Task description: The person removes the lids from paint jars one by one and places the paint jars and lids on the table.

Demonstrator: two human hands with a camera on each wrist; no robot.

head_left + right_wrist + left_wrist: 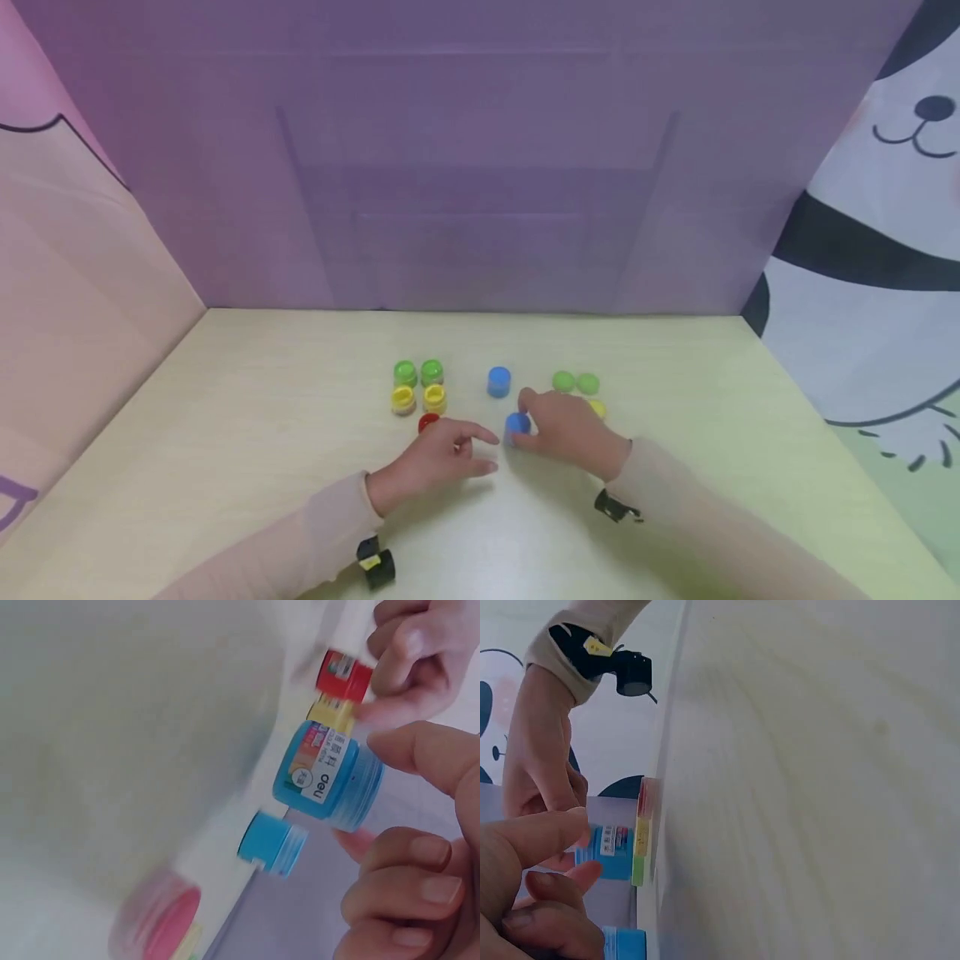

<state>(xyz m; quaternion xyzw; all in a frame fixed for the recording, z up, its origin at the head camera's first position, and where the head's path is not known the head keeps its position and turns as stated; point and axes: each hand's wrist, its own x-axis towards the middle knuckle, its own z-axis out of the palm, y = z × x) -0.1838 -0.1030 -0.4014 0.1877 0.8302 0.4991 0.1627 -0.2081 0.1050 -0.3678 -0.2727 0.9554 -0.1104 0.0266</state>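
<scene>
My right hand (570, 429) pinches a blue paint jar (319, 772) by its translucent lid (358, 787), with thumb and a finger on opposite sides. Whether the jar touches the table cannot be told. Just left of it is my left hand (438, 458), holding nothing, its index finger and thumb spread apart toward the jar. A second blue jar (498, 382) stands farther back on the table. Behind and left of my left hand are green jars (405, 374), yellow jars (403, 401) and a red jar (345, 675), which the hand partly hides in the head view.
Green lids (563, 382) and a yellow lid (596, 408) lie behind my right hand. A red lid (154, 919) shows in the right wrist view. The pale wooden table (285, 400) meets a purple panel (480, 233) at the back.
</scene>
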